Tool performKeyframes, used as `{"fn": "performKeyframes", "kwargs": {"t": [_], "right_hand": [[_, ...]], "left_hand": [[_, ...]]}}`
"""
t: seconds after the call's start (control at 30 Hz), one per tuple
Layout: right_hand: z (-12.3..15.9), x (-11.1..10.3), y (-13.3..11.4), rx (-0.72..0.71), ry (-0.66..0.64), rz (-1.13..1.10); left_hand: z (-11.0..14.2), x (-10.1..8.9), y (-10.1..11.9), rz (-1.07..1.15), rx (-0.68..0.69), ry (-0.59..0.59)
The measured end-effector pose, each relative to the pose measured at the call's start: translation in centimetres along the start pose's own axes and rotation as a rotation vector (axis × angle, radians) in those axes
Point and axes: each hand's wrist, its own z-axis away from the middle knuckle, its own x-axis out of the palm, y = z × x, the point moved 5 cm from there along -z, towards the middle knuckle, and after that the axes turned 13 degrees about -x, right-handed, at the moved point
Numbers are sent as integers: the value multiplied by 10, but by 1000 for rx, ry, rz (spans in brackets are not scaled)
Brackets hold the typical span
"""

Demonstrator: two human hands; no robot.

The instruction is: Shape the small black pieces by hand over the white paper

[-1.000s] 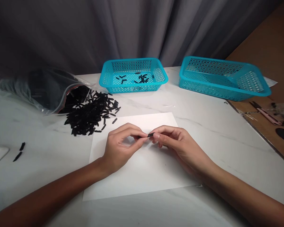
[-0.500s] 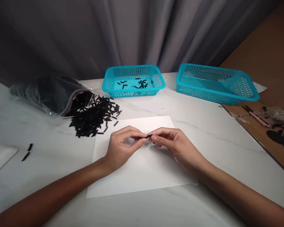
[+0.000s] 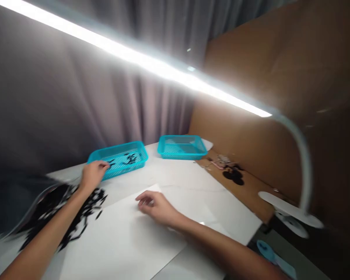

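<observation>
My left hand [image 3: 93, 175] reaches over the left end of a blue perforated plastic basket [image 3: 125, 169]. Its fingertips are pinched together; motion blur hides whether a piece sits between them. Small black strips [image 3: 131, 158] lie inside that basket, some close to the fingertips. Above a white sheet [image 3: 111, 237] hovers my right hand [image 3: 156, 206], its fingers loosely curled, thumb apart, nothing visible in them. A heap of black strips [image 3: 87, 208] lies left of the sheet, partly behind my left forearm.
A second blue basket [image 3: 182, 157] stands to the right at the back. An open plastic bag [image 3: 14, 202] of black pieces is at left. A bright lamp bar [image 3: 146, 62] crosses above, its curved arm at right. Black round pieces [image 3: 233, 175] lie on the brown surface.
My hands have parted from the black strip they held together. The left moved up to the left basket; the right stays over the sheet. The view has tilted up and turned right.
</observation>
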Motion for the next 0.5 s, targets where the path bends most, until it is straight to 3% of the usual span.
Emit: {"fn": "performKeyframes", "kwargs": {"t": [0.13, 0.27, 0.4, 0.5], "right_hand": [[16, -41, -19, -90, 98, 260], [50, -133, -13, -43, 307, 572], [90, -247, 14, 158, 538, 871], [111, -311, 39, 339, 629, 1031]], "left_hand": [[-34, 5, -7, -138, -21, -7], [-47, 11, -11, -178, 41, 7], [-25, 5, -7, -203, 138, 87], [18, -5, 0, -188, 221, 168]]}}
